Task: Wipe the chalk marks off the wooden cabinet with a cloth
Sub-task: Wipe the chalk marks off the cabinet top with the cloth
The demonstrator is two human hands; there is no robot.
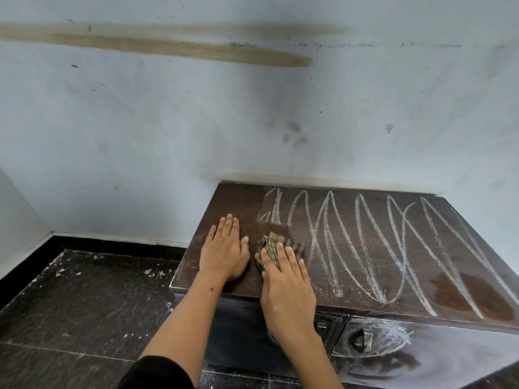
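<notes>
Two bare arms come in from the bottom, a black sleeve (157,372) showing at the left elbow. Nearest the camera is the cabinet's front, where a drawer (398,352) with a small metal pull is smeared with swirly white chalk. Up on the dark wooden cabinet (365,248) top, the right hand (286,282) lies flat with its fingers straight and close together, pressing down on a crumpled checked cloth (273,244) that pokes out past the fingertips. Just beside it, the left hand (224,249) rests palm-down on the wood near the cabinet's left edge, fingers straight and together, holding nothing. That left bit of the top looks bare of chalk, while the chalk marks (393,248) run as tall looping zigzags from right next to the cloth all the way to the right end. Off to the left is a dark speckled floor (84,299) with white flecks. Behind it all stands a pale blue wall (168,122) with a long brownish stain (174,47) across the upper part.
</notes>
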